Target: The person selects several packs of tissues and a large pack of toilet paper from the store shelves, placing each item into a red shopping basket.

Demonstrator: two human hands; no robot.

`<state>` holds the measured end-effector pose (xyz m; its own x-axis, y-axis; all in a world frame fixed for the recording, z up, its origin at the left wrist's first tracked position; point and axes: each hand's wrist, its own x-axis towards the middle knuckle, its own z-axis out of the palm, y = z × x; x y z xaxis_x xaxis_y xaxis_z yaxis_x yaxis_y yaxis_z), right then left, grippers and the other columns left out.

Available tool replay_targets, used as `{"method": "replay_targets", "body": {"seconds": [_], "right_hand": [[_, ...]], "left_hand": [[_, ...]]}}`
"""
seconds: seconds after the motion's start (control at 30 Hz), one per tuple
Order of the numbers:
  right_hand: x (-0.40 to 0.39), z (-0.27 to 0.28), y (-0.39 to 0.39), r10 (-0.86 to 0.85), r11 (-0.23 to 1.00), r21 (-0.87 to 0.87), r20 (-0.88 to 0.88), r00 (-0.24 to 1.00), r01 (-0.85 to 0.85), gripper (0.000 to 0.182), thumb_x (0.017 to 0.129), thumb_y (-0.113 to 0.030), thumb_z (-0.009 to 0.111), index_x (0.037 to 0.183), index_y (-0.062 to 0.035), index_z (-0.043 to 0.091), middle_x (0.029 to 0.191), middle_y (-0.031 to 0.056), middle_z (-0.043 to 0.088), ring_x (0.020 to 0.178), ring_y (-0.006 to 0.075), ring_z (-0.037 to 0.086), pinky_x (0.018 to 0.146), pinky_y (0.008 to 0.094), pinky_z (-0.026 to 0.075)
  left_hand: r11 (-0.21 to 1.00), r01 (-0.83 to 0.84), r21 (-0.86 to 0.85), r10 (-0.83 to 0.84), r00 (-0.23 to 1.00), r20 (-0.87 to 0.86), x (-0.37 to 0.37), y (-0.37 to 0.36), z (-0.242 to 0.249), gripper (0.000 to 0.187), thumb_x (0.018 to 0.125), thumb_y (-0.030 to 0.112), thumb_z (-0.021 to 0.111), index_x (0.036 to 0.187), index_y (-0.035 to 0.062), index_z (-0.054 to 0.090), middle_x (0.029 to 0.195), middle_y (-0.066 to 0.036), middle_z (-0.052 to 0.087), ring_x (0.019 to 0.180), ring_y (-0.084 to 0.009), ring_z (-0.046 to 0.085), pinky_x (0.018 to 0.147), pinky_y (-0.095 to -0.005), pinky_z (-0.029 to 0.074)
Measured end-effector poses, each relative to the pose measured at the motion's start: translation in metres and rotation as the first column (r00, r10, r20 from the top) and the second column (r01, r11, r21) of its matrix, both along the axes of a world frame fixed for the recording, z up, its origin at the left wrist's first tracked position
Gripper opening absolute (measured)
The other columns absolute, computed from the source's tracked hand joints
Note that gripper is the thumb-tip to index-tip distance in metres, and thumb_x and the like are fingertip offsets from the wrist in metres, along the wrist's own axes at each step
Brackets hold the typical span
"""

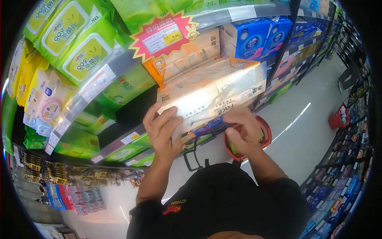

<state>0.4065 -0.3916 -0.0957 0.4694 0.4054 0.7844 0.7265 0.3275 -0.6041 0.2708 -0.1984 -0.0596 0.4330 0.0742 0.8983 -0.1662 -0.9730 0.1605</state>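
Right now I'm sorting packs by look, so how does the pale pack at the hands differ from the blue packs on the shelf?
The pale pack is cream with orange; the blue packs are mostly blue. The pale pack has the left hand against it; the blue packs stand farther back, with no hand on them. Both have printed wrapping.

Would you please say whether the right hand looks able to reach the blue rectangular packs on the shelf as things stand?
Probably not directly: the orange-and-white rectangular tissue pack, held up in front, seems to sit between the right hand and those blue packs.
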Motion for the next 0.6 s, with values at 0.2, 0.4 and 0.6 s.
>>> {"method": "replay_targets", "body": {"seconds": [0.2,0.4,0.6], "right_hand": [[-0.001,0.024,-0.017,0.142,0.989,0.047,-0.590,0.795,-0.141,0.024,0.091,-0.017,0.057,0.104,0.0024,0.062,0.097,0.0110,0.063,0.086,0.0168,0.060,0.078,0.0288,0.048],[-0.021,-0.001,-0.009,0.376,0.923,0.177,-0.601,0.706,-0.341,0.065,0.093,-0.020,0.059,0.146,0.0003,0.027,0.097,0.0118,0.063,0.082,0.0173,0.061,0.078,0.0295,0.049],[-0.029,0.007,-0.007,0.526,0.843,0.317,-0.656,0.541,-0.434,0.066,0.094,-0.024,0.059,0.147,-0.0003,0.027,0.096,0.0133,0.064,0.081,0.0180,0.061,0.077,0.0301,0.049]], "left_hand": [[0.998,0.002,0.061,-0.003,1.000,0.008,-0.004,-0.010,-0.015,0.015,0.077,-0.001,0.065,0.090,0.0063,0.066,0.112,-0.011,0.065,0.119,-0.0377,0.050,0.097,-0.0436,0.041],[0.997,-0.008,0.082,0.007,1.000,0.017,-0.007,-0.012,-0.018,0.016,0.075,0.000,0.068,0.090,0.0068,0.067,0.112,-0.010,0.065,0.119,-0.0369,0.050,0.094,-0.0421,0.042],[0.998,-0.010,0.067,0.009,1.000,0.015,-0.006,-0.013,-0.018,0.016,0.075,0.001,0.070,0.090,0.0065,0.067,0.112,-0.010,0.065,0.118,-0.0365,0.050,0.095,-0.0417,0.043]]}}
